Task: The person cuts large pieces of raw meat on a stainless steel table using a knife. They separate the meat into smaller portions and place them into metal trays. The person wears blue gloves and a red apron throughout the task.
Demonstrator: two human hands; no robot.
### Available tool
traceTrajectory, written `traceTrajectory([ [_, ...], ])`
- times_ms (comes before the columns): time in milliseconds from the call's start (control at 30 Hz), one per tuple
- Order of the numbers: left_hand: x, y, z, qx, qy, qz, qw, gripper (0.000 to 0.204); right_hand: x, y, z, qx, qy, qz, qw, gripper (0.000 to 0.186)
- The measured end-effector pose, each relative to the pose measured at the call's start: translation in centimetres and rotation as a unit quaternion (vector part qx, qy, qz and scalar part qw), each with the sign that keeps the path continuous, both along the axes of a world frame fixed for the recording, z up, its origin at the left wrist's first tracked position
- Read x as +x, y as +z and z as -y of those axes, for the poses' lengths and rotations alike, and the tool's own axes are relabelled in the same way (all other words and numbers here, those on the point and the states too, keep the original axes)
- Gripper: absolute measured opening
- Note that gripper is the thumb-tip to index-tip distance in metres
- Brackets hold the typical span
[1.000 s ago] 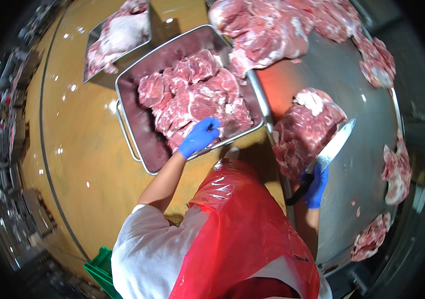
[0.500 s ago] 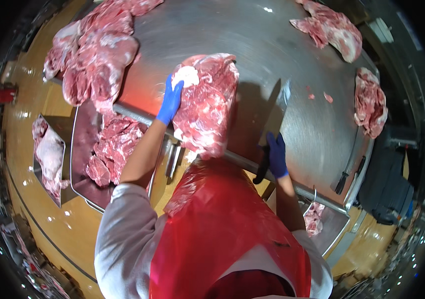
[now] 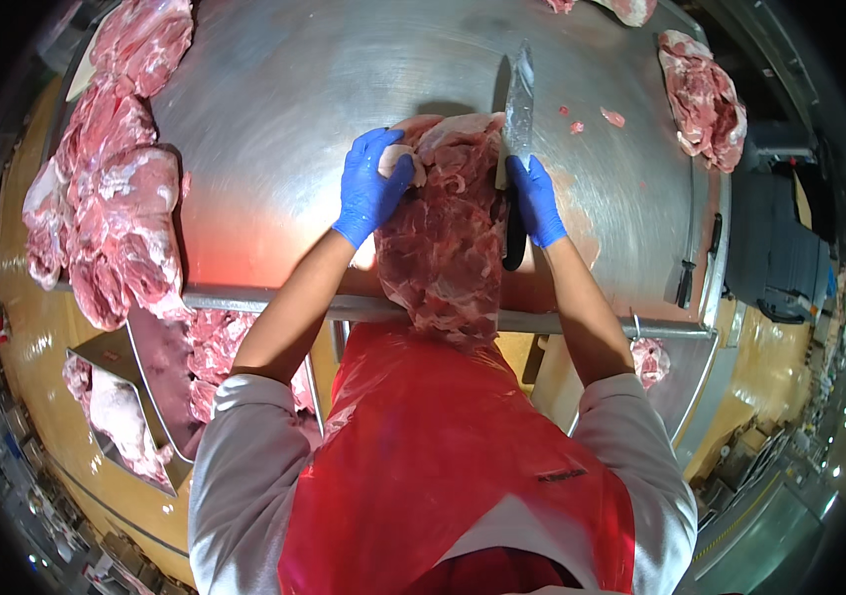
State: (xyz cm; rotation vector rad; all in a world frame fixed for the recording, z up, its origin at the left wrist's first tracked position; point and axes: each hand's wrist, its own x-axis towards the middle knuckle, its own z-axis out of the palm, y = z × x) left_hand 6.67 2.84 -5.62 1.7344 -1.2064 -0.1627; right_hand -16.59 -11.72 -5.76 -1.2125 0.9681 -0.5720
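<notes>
A large slab of raw red meat [image 3: 443, 228] lies at the near edge of the steel table [image 3: 284, 129], its lower end overhanging toward my red apron. My left hand [image 3: 373, 183], in a blue glove, grips the slab's upper left side, fingers curled over a pale fatty part. In my right hand [image 3: 534, 198], also blue-gloved, is a butcher knife [image 3: 519, 109] with a long broad blade and a dark handle. Its blade points away from me, up along the slab's right edge. The knife and right hand are close against the meat's right side.
Several large meat pieces [image 3: 125, 198] are heaped at the table's left. Another piece [image 3: 703, 99] lies at the far right, near a dark-handled tool [image 3: 685, 283]. Below the left edge stands a metal tub [image 3: 160, 367] with meat; small scraps [image 3: 611, 117] dot the table.
The meat slab has been lowered onto the table's near edge. My right hand has brought the knife in from the right, up against the slab. The view has shifted.
</notes>
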Motion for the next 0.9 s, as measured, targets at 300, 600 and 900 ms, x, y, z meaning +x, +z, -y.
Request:
traceTrajectory([
  [300, 10.5, -3.6, -6.0, 0.159, -0.091, 0.067, 0.981, 0.003, -2.1, 4.6, -7.3, 0.101, -0.128, 0.021, 0.986, 0.043],
  [600, 5.6, 3.7, -0.6, 0.190, -0.160, 0.078, 0.966, 0.054, 1.8, 2.1, -9.0, -0.019, -0.108, -0.055, 0.992, 0.029],
  [900, 11.1, 0.2, -6.0, 0.243, -0.121, -0.400, 0.875, 0.061, 1.4, 4.0, -5.5, -0.036, -0.074, -0.049, 0.995, 0.026],
])
